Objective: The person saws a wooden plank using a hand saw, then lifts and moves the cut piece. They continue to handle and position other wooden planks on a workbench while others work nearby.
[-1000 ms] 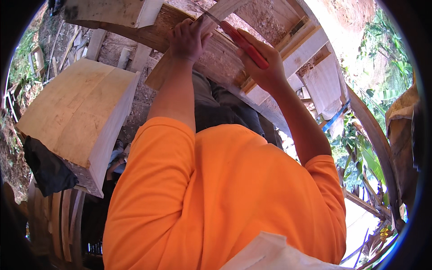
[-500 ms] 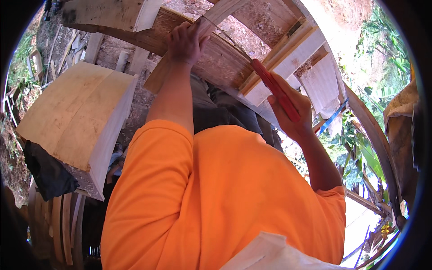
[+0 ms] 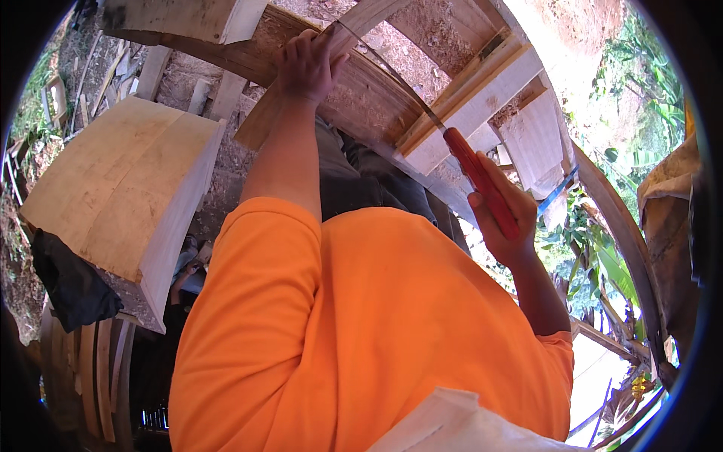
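My right hand (image 3: 512,215) is closed round the red handle (image 3: 482,177) of a handsaw. Its thin blade (image 3: 399,81), seen nearly edge-on, runs up and left to a wooden board (image 3: 256,124) and meets it just beyond my left hand (image 3: 307,69). That hand wraps over the board and presses it down, its fingers curled across the top. The board lies slantwise across a wooden frame of planks (image 3: 376,105) in front of my legs. How deep the blade sits in the wood cannot be made out.
To the left stands a large pale wooden box (image 3: 113,181) with a black cloth (image 3: 71,282) hanging at its near corner. Another thick board (image 3: 181,19) lies at the upper left. Offcuts and shavings litter the ground. Brown sheeting (image 3: 666,203) hangs at the far right.
My right hand has drawn the saw down and to the right, so more blade shows between handle and board. My left hand stays on the board.
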`<control>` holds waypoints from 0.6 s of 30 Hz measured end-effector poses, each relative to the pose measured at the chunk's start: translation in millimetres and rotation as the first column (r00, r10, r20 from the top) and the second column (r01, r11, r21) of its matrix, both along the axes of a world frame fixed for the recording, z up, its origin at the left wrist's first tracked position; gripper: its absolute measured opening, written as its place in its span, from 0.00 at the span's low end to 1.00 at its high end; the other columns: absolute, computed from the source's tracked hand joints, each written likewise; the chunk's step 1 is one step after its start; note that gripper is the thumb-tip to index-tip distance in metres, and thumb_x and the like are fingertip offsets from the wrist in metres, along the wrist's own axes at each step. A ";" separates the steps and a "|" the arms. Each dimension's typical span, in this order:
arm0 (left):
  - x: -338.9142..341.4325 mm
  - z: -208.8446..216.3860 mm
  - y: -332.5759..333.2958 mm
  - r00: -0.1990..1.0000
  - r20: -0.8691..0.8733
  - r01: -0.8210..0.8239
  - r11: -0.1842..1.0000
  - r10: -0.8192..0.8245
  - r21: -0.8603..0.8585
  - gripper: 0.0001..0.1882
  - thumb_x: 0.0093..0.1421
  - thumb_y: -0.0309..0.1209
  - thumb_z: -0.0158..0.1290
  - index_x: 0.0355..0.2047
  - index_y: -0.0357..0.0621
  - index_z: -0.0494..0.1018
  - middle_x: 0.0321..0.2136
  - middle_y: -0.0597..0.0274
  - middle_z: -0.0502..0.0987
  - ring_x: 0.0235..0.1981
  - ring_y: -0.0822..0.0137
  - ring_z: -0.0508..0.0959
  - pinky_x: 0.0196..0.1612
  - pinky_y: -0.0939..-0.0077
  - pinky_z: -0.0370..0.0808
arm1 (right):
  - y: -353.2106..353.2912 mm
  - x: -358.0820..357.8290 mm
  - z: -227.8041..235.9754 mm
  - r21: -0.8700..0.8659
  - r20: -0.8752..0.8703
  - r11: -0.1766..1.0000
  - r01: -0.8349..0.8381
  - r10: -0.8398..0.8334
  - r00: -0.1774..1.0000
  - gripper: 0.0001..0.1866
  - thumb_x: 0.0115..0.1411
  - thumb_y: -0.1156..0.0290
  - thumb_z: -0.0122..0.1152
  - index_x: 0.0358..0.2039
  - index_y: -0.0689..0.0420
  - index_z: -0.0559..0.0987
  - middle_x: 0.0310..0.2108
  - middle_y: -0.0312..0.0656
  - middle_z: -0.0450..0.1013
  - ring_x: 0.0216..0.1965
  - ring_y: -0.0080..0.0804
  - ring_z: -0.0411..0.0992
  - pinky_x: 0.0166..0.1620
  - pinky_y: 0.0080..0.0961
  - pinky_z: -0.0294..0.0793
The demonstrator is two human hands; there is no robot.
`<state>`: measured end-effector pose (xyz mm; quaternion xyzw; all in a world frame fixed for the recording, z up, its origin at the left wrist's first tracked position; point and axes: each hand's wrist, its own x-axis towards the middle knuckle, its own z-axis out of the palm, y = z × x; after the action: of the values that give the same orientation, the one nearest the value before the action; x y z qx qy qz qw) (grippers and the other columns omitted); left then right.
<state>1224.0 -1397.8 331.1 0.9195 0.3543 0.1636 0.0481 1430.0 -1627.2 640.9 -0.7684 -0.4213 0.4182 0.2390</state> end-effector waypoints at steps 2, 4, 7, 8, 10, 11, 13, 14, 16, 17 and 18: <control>-0.4 -6.7 1.1 0.999 0.046 0.010 1.000 -0.011 0.023 0.36 0.62 0.56 0.56 0.67 0.61 0.61 0.50 0.57 0.71 0.49 0.52 0.71 0.47 0.50 0.66 | 38.4 -5.4 -47.8 0.006 -0.074 1.000 0.026 -0.026 0.997 0.28 0.62 0.74 0.63 0.64 0.51 0.74 0.38 0.47 0.81 0.37 0.32 0.80 0.45 0.25 0.76; 1.3 -8.8 0.6 0.999 0.047 0.023 1.000 -0.023 0.016 0.37 0.61 0.56 0.56 0.67 0.61 0.61 0.50 0.57 0.71 0.49 0.52 0.71 0.47 0.50 0.66 | 91.1 -18.7 -106.2 0.055 -0.140 0.990 0.127 -0.118 0.983 0.27 0.62 0.72 0.63 0.63 0.50 0.75 0.36 0.47 0.81 0.34 0.31 0.78 0.44 0.25 0.76; 4.0 -11.9 9.7 1.000 0.028 0.007 0.999 -0.007 0.032 0.37 0.62 0.56 0.56 0.67 0.62 0.60 0.51 0.57 0.71 0.49 0.52 0.71 0.47 0.51 0.66 | 106.6 -26.6 -122.3 0.133 -0.147 0.975 0.176 -0.156 0.977 0.27 0.62 0.71 0.64 0.63 0.50 0.75 0.35 0.47 0.81 0.34 0.30 0.78 0.44 0.25 0.76; -3.3 -12.8 -1.5 1.000 0.009 0.004 1.000 -0.004 0.010 0.37 0.62 0.56 0.56 0.67 0.62 0.60 0.51 0.57 0.70 0.50 0.52 0.71 0.47 0.51 0.66 | 96.5 -33.1 -116.4 0.111 -0.139 0.979 0.173 -0.158 0.978 0.27 0.62 0.70 0.65 0.63 0.50 0.76 0.35 0.47 0.81 0.35 0.30 0.79 0.44 0.25 0.76; -1.4 -6.6 3.3 1.000 0.003 0.010 1.000 -0.010 0.002 0.37 0.61 0.55 0.57 0.67 0.58 0.61 0.50 0.56 0.72 0.50 0.52 0.72 0.50 0.50 0.67 | 69.3 -24.2 -83.1 0.062 -0.117 0.984 0.167 -0.159 0.980 0.28 0.62 0.71 0.66 0.63 0.51 0.75 0.37 0.48 0.81 0.38 0.33 0.81 0.45 0.26 0.76; -2.7 -4.6 1.0 1.000 -0.007 0.019 1.000 -0.019 -0.011 0.38 0.61 0.55 0.58 0.67 0.56 0.62 0.50 0.55 0.73 0.51 0.52 0.72 0.51 0.50 0.68 | 51.8 -16.0 -62.8 0.018 -0.085 0.989 0.144 -0.142 0.986 0.29 0.61 0.72 0.66 0.64 0.51 0.74 0.38 0.49 0.82 0.40 0.35 0.82 0.46 0.27 0.77; -7.0 -5.5 -6.1 1.000 -0.017 0.011 1.000 -0.011 -0.010 0.38 0.61 0.55 0.58 0.67 0.56 0.63 0.50 0.55 0.73 0.51 0.52 0.72 0.51 0.50 0.68 | 10.3 -1.6 -13.5 -0.118 -0.030 0.990 0.080 -0.084 0.996 0.30 0.61 0.76 0.66 0.64 0.54 0.73 0.44 0.51 0.81 0.45 0.39 0.82 0.48 0.28 0.77; -5.1 -6.0 -1.6 1.000 -0.018 -0.006 1.000 0.006 0.013 0.37 0.61 0.55 0.58 0.67 0.56 0.63 0.50 0.55 0.73 0.50 0.52 0.72 0.51 0.50 0.68 | -6.1 5.9 0.6 -0.036 -0.005 0.999 0.014 -0.015 1.000 0.29 0.61 0.76 0.65 0.64 0.56 0.73 0.47 0.52 0.81 0.48 0.40 0.82 0.51 0.28 0.77; -2.8 -5.9 -0.5 1.000 0.014 0.007 0.999 -0.008 0.036 0.37 0.61 0.55 0.58 0.66 0.56 0.63 0.49 0.55 0.73 0.49 0.51 0.73 0.50 0.50 0.68 | -7.2 7.0 1.7 0.005 -0.033 1.000 0.008 -0.008 0.999 0.28 0.62 0.75 0.65 0.64 0.57 0.73 0.48 0.52 0.80 0.50 0.40 0.81 0.52 0.28 0.77; -3.1 -6.2 -0.8 0.999 0.031 0.012 0.999 -0.013 0.044 0.37 0.60 0.54 0.58 0.66 0.56 0.63 0.49 0.55 0.73 0.49 0.51 0.73 0.50 0.50 0.68 | -6.5 5.8 1.8 0.023 -0.046 1.000 0.004 -0.003 0.999 0.28 0.62 0.75 0.65 0.64 0.58 0.73 0.49 0.52 0.80 0.51 0.40 0.81 0.53 0.29 0.77; -1.1 -5.9 1.0 0.999 0.038 0.014 0.998 -0.016 0.055 0.37 0.60 0.54 0.59 0.66 0.56 0.64 0.48 0.55 0.74 0.48 0.51 0.73 0.50 0.50 0.68 | 7.2 -0.4 -19.6 0.048 -0.013 0.999 0.014 -0.014 1.000 0.28 0.62 0.73 0.64 0.63 0.55 0.74 0.46 0.51 0.81 0.46 0.39 0.82 0.50 0.28 0.77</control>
<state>1222.9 -1396.8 325.2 0.9197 0.3419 0.1904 0.0307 1429.6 -1620.0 621.3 -0.7626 -0.4245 0.4111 0.2631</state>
